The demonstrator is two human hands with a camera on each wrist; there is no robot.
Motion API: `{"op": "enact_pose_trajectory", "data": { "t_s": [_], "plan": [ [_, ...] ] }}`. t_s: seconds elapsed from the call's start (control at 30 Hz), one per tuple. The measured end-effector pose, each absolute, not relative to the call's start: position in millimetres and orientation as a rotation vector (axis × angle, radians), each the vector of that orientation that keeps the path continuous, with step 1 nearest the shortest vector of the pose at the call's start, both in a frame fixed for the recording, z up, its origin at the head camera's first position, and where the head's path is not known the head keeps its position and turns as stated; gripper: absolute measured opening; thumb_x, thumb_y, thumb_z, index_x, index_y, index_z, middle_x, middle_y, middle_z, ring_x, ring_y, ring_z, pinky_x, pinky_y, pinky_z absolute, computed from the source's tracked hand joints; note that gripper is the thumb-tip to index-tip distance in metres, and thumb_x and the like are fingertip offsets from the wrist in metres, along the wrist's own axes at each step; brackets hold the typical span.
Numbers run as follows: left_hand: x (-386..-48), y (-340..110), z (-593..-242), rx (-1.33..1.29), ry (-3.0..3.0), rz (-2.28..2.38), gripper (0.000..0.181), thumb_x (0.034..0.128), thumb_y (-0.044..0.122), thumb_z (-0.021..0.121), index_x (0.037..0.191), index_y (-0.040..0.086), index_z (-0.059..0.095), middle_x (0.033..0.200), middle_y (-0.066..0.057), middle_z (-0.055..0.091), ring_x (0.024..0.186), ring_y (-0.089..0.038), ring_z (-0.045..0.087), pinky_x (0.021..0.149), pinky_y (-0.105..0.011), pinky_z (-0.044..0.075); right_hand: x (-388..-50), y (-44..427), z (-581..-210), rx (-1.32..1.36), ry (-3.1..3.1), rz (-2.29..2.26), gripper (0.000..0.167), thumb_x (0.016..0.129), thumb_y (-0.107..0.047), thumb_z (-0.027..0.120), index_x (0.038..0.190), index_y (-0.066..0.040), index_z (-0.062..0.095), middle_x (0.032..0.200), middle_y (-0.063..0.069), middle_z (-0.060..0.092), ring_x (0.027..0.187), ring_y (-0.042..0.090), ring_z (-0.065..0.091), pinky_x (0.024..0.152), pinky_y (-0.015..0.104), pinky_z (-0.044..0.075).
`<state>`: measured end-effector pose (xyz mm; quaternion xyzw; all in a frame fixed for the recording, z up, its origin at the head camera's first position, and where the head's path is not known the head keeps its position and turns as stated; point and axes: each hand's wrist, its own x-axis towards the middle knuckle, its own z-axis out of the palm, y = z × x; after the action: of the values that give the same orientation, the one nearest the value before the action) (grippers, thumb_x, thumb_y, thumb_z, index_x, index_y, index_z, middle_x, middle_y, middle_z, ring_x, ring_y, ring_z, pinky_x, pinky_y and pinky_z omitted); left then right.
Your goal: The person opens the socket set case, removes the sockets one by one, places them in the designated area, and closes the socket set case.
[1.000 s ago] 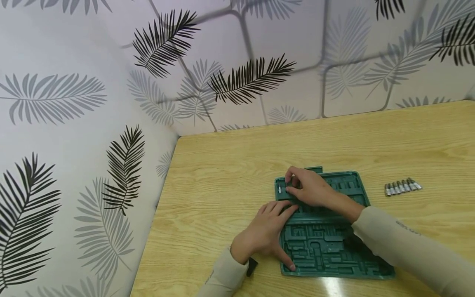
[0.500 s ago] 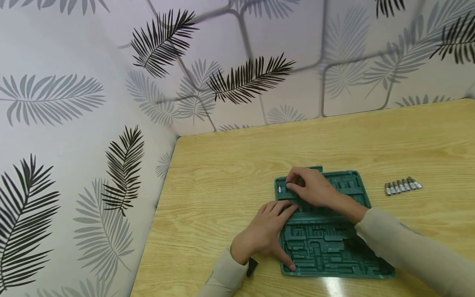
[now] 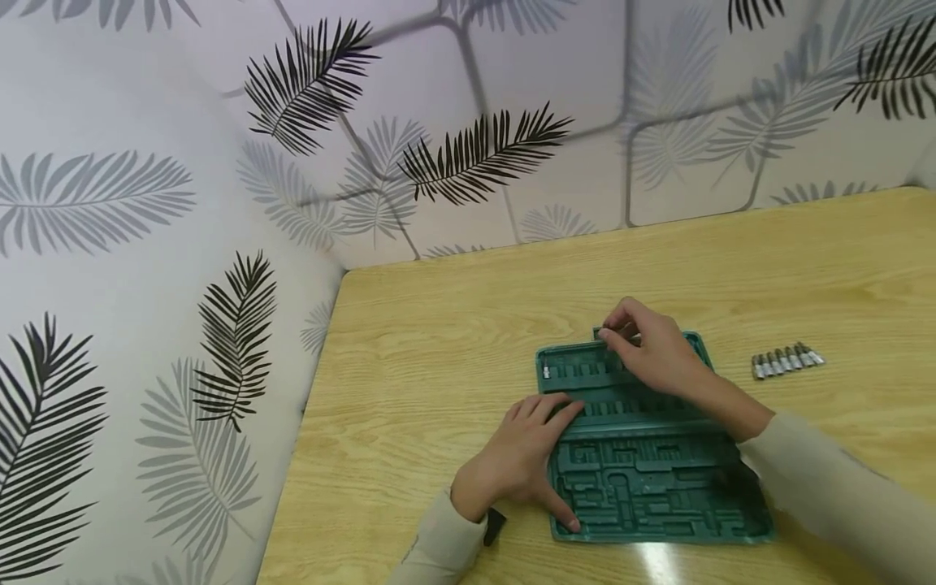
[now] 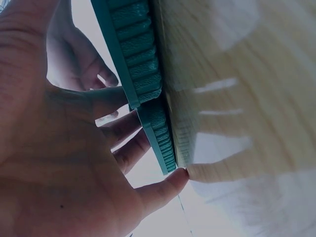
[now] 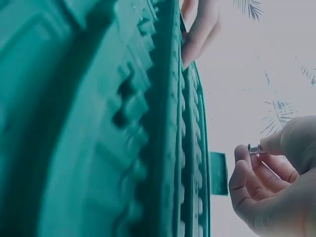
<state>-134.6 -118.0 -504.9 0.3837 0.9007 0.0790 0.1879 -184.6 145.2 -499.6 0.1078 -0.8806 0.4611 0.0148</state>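
A dark green moulded tool case [image 3: 621, 431] lies unfolded on the table, its slotted half at the back. My right hand [image 3: 654, 345] is raised over the back rim. In the right wrist view, its thumb and index finger pinch a small silver metal socket [image 5: 255, 149]. My left hand [image 3: 519, 455] rests spread along the case's left side, thumb at the front corner and fingertips near the hinge. The left wrist view shows its fairly straight fingers [image 4: 160, 192] against the case's edge. One small silver bit [image 3: 545, 371] stands in the far-left slot.
To the right of the case, a row of several silver bits [image 3: 786, 360] lies on the wooden table [image 3: 439, 341]. A green latch tab sticks out behind the back rim. Patterned walls [image 3: 541, 179] border the table at the back and left.
My right hand has moved up and to the right, away from the slots at the back left, uncovering them. The left hand has stayed in place on the case.
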Motion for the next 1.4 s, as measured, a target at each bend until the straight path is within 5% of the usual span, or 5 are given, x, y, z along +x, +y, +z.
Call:
{"op": "enact_pose_trajectory", "data": {
  "t_s": [0.37, 0.6, 0.7, 1.2, 1.4],
  "plan": [
    [-135, -118, -506, 1.076, 2.528, 0.219, 0.148, 0.06, 0.075, 0.099, 0.176, 0.025, 0.022, 0.178, -0.001, 0.03, 0.162, -0.024, 0.032, 0.134, -0.049, 0.032, -171, 184, -505, 0.179, -2.707, 1.322, 0.018, 0.112, -0.02, 0.065, 0.12, -0.004, 0.069, 0.113, 0.018, 0.077, 0.099, 0.033, 0.075, 0.074, 0.022, 0.053],
    [-134, -118, -507, 1.078, 2.523, 0.229, 0.148, 0.0599, 0.074, 0.1, 0.176, 0.024, 0.022, 0.178, -0.001, 0.03, 0.163, -0.025, 0.031, 0.134, -0.05, 0.032, -163, 217, -507, 0.078, -2.664, 1.263, 0.021, 0.111, -0.023, 0.068, 0.119, -0.005, 0.073, 0.108, 0.019, 0.079, 0.084, -0.012, 0.058, 0.066, 0.017, 0.049],
    [-134, -117, -506, 1.074, 2.522, 0.236, 0.148, 0.0602, 0.074, 0.1, 0.176, 0.025, 0.022, 0.178, -0.001, 0.029, 0.163, -0.024, 0.031, 0.134, -0.05, 0.032, -158, 233, -507, 0.046, -2.651, 1.235, 0.021, 0.11, -0.022, 0.069, 0.119, -0.003, 0.074, 0.108, 0.021, 0.079, 0.082, -0.02, 0.053, 0.064, 0.015, 0.049],
    [-134, -117, -503, 1.067, 2.521, 0.23, 0.147, 0.0607, 0.073, 0.1, 0.176, 0.024, 0.024, 0.177, -0.001, 0.03, 0.163, -0.025, 0.031, 0.134, -0.051, 0.032, -136, 293, -513, -0.104, -2.678, 1.091, 0.024, 0.108, -0.021, 0.07, 0.117, 0.001, 0.074, 0.108, 0.029, 0.078, 0.08, -0.029, 0.044, 0.059, 0.011, 0.041],
    [-132, -116, -503, 1.064, 2.525, 0.227, 0.146, 0.0603, 0.072, 0.1, 0.176, 0.024, 0.025, 0.177, -0.001, 0.031, 0.162, -0.025, 0.032, 0.134, -0.051, 0.032, -133, 311, -517, -0.218, -2.713, 0.996, 0.028, 0.109, -0.022, 0.068, 0.119, 0.004, 0.073, 0.109, 0.031, 0.076, 0.08, -0.018, 0.048, 0.057, 0.011, 0.041]
  ]
}}
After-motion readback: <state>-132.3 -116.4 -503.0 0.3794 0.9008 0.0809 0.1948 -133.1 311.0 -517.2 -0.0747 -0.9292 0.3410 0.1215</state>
